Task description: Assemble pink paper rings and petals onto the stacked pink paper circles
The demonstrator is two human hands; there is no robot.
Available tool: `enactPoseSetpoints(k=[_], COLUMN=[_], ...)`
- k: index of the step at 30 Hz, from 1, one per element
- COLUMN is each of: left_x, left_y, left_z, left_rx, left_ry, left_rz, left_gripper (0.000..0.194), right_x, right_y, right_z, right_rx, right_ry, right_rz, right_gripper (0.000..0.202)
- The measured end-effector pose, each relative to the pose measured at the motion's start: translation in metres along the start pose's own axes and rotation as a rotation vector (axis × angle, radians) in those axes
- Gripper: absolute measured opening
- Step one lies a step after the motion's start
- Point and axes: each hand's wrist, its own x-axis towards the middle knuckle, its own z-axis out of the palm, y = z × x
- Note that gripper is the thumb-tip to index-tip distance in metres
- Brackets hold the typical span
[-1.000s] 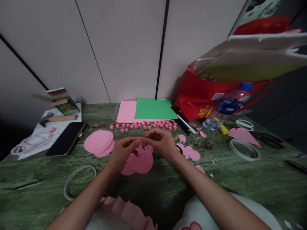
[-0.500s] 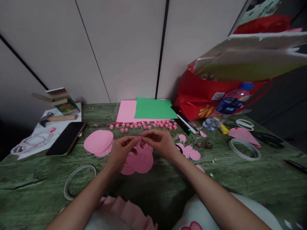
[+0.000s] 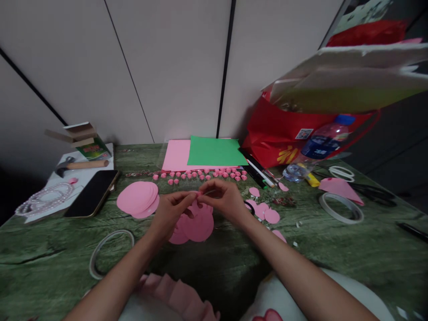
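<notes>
My left hand (image 3: 174, 209) and my right hand (image 3: 222, 198) meet over the middle of the table, fingertips pinched together on a small piece of pink paper (image 3: 198, 195). Fingers cover most of that piece, so its shape is hard to make out. Just below them lie overlapping pink paper circles (image 3: 199, 226). Left of my left hand is a stack of larger pink paper circles (image 3: 136, 199). Beyond my hands, small rolled pink paper roses (image 3: 189, 175) stand in rows. Loose pink paper discs (image 3: 271, 216) lie right of my right wrist.
Green and pink paper sheets (image 3: 217, 151) lie at the back. Tape rolls (image 3: 341, 218) rest on both sides. A phone (image 3: 92, 195), a hammer (image 3: 87, 164) and pearl strings (image 3: 47, 198) are left. A water bottle (image 3: 317, 149), red bag (image 3: 267, 129) and scissors (image 3: 372, 192) stand or lie right.
My fingertips have shifted slightly on the small pink paper, with the left thumb and fingers a little closer to the right ones. Everything else stays in place.
</notes>
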Motion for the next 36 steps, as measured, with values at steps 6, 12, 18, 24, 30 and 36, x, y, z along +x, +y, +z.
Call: enactPoseSetpoints(k=[6,12,18,24,30,36], left_x=[0.0,-0.001,0.002,0.005,0.005,0.004], left_y=[-0.001,0.0,0.0,0.001,0.002,-0.003], left_z=[0.001,0.002,0.001,-0.005,-0.003,-0.002], left_rx=[0.002,-0.031,-0.333,-0.49,-0.462,-0.252], left_ry=[-0.007,0.034,0.049,0.068,0.081,0.188], left_rz=[-0.002,-0.049,-0.125,-0.173,-0.129,0.007], left_gripper=[0.018,0.014,0.014,0.019,0.02,0.018], right_x=[-0.001,-0.001,-0.001,-0.003,-0.003,-0.003], right_y=[0.0,0.003,0.01,0.014,0.008,0.008], right_z=[0.001,0.002,0.003,0.005,0.005,0.006], right_rx=[0.006,-0.058,0.15,0.403,0.455,0.462], right_ry=[-0.037,-0.043,-0.088,-0.166,-0.161,-0.1], right_rz=[0.02,-0.012,0.196,0.536,0.639,0.57], right_gripper=[0.026,0.023,0.054,0.036,0.029,0.026])
